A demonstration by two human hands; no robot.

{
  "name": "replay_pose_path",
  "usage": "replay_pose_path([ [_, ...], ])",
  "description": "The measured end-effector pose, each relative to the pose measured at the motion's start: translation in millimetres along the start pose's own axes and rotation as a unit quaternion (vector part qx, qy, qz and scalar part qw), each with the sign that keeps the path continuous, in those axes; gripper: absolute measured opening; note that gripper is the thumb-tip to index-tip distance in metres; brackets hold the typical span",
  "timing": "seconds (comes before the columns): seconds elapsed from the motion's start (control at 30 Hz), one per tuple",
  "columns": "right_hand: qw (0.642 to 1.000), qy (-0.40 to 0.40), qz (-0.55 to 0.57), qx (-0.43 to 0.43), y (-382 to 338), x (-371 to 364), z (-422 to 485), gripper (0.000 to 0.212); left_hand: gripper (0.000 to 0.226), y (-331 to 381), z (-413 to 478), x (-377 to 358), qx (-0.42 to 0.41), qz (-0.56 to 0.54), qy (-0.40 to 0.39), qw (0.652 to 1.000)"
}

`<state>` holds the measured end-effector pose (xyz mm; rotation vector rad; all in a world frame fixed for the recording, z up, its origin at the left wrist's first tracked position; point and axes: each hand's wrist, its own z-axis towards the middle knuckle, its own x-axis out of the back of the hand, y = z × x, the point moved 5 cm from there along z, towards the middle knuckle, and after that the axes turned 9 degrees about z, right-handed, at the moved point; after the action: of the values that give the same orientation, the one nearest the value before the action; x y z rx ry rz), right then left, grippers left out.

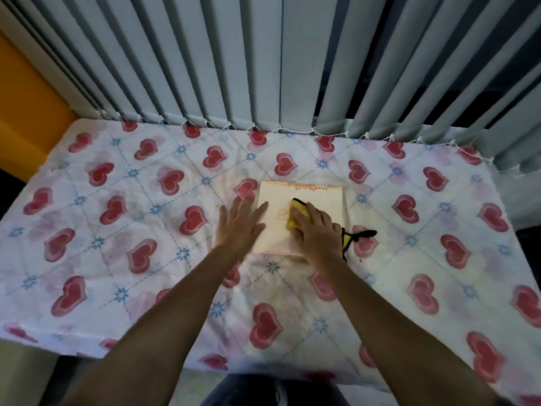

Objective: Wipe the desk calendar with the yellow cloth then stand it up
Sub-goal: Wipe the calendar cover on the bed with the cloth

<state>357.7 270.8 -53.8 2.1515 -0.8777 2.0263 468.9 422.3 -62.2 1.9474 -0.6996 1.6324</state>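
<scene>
Nearest you, both forearms reach out over the worktop (87, 230), which is covered by a heart-print sheet. Your left hand (238, 227) lies flat, fingers spread apart, its fingertips resting on the left edge of the desk calendar (319, 206). Your right hand (314, 231) presses down on the yellow cloth (298, 216), fingers curled closed over it; a black-trimmed end of the cloth trails out to the right. The calendar lies flat at the middle of the worktop, spiral binding on its far edge. Beyond hang grey vertical blinds (263, 63).
</scene>
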Motion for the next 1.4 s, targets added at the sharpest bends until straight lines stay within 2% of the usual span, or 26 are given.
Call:
replay_pose_path([
  [0.1, 1.0, 0.001, -0.009, -0.008, -6.1, -1.3, 0.9, 0.043, 0.058, -8.2, 10.7, -20.0, -0.045, 0.05, -0.076, 0.995],
  [0.2, 0.999, -0.017, -0.023, 0.034, -25.8, -11.6, -14.4, 0.045, 0.057, -10.1, 10.0, -25.1, -0.046, 0.017, -0.054, 0.997],
  [0.33, 0.994, -0.046, -0.058, 0.081, -28.4, -27.0, -45.8, 0.062, 0.058, -9.9, 9.6, -27.0, -0.05, 0.036, -0.019, 0.998],
  [0.5, 0.995, -0.061, -0.077, -0.004, 34.8, -1.6, -67.7, 0.074, 0.057, -9.8, 8.6, -27.6, -0.042, 0.06, -0.022, 0.997],
  [0.6, 0.995, -0.029, -0.086, -0.039, 62.2, 15.6, -82.6, 0.058, 0.057, -9.6, 8.9, -26.6, -0.039, 0.054, -0.017, 0.998],
  [0.67, 0.994, -0.038, -0.095, -0.049, 67.6, 22.8, -87.9, 0.05, 0.057, -9.5, 9.5, -24.9, -0.046, 0.05, -0.022, 0.997],
  [0.8, 0.99, -0.057, -0.122, -0.045, 62.0, 39.2, -77.2, 0.048, 0.058, -8.7, 9.4, -19.2, -0.057, 0.043, -0.036, 0.997],
  [0.87, 0.996, -0.036, -0.075, -0.042, 56.7, 55.7, -67.5, 0.049, 0.056, 1.5, 9.2, -6.0, -0.071, 0.038, 0.004, 0.997],
  [0.93, 0.997, -0.011, 0.057, -0.044, 52.1, 73.6, -58.1, 0.053, 0.046, 23.8, 7.3, 16.1, -0.085, -0.066, 0.085, 0.991],
  [0.97, 0.992, 0.0, 0.116, -0.045, 50.7, 82.1, -53.8, 0.058, 0.039, 36.2, 6.9, 27.3, -0.073, -0.171, 0.088, 0.979],
  [1.0, 0.987, 0.008, 0.153, -0.044, 49.0, 89.7, -49.5, 0.066, 0.033, 50.1, 7.2, 35.2, -0.049, -0.29, 0.045, 0.955],
  [1.07, 0.981, 0.019, 0.191, -0.042, 46.0, 98.3, -43.2, 0.081, 0.035, 84.9, 4.8, 40.4, -0.013, -0.467, -0.118, 0.876],
  [1.13, 0.977, 0.04, 0.207, -0.029, 44.9, 105.9, -42.1, 0.09, 0.042, 116.7, -0.1, 47.7, 0.007, -0.549, -0.232, 0.803],
  [1.23, 0.97, 0.057, 0.238, -0.016, 56.9, 116.6, -49.4, 0.098, 0.032, 148.8, 3.0, 59.6, -0.009, -0.621, -0.234, 0.748],
  [1.3, 0.951, 0.074, 0.298, -0.027, 76.4, 125.1, -63.6, 0.098, 0.025, 171.1, 5.4, 69.7, -0.031, -0.664, -0.224, 0.713],
  [1.4, 0.88, 0.13, 0.452, -0.061, 109.8, 133.7, -93.5, 0.079, 0.018, 203.1, 8.7, 84.8, -0.07, -0.699, -0.216, 0.678],
])
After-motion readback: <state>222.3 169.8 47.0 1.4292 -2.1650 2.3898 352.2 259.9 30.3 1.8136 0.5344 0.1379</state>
